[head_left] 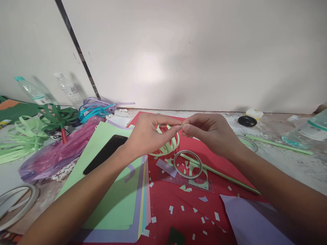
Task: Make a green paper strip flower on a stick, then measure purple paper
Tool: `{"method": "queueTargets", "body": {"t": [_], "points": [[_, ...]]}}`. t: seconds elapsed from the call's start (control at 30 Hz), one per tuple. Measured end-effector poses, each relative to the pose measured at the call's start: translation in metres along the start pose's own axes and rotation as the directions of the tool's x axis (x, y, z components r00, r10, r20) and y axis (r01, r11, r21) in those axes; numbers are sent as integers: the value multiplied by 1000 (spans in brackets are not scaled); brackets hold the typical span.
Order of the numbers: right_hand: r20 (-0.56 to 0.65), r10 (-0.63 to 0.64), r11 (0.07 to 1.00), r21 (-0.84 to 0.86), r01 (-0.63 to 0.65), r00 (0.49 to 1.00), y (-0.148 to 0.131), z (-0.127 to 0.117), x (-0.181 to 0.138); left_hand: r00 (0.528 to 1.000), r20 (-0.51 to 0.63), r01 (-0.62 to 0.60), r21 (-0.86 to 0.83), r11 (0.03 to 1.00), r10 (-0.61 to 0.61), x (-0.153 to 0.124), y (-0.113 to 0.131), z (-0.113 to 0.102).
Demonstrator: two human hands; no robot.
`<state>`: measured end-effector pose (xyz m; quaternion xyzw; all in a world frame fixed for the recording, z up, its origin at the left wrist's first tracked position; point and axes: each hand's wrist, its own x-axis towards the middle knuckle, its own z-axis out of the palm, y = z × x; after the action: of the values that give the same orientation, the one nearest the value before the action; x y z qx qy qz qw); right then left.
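Observation:
My left hand (148, 134) and my right hand (209, 131) meet above a red paper sheet (178, 207). Both pinch the top of a light green paper piece cut into curled strips (167, 147), which hangs below my fingertips. The fingers of each hand are closed on it. Just below lies a ring of clear tape (188, 164) on a transparent ruler (186, 182). A thin green stick (222, 175) runs to the right beside the ring.
A stack of coloured sheets (114, 197) with a black phone (105, 153) lies at the left. Cut paper strips (25, 136), a pink plastic bag (56, 153) and bottles (33, 91) stand further left. Another tape roll (15, 204) sits near left. A bottle (306, 131) lies at right.

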<state>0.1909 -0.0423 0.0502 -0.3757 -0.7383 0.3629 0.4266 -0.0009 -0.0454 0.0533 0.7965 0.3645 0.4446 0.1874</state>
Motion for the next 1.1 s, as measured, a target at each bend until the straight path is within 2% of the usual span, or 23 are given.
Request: {"method": "queueTargets", "body": {"t": [0.47, 0.83, 1.1], "points": [[20, 11, 1000, 9, -11, 1000, 0, 0, -1, 999, 52, 2, -4, 1000, -2, 0, 3, -5], [29, 28, 999, -24, -28, 999, 0, 0, -2, 998, 62, 11, 35, 999, -14, 0, 6, -6], [32, 29, 999, 23, -30, 999, -2, 0, -2, 999, 47, 6, 23, 1000, -7, 0, 5, -6]]}}
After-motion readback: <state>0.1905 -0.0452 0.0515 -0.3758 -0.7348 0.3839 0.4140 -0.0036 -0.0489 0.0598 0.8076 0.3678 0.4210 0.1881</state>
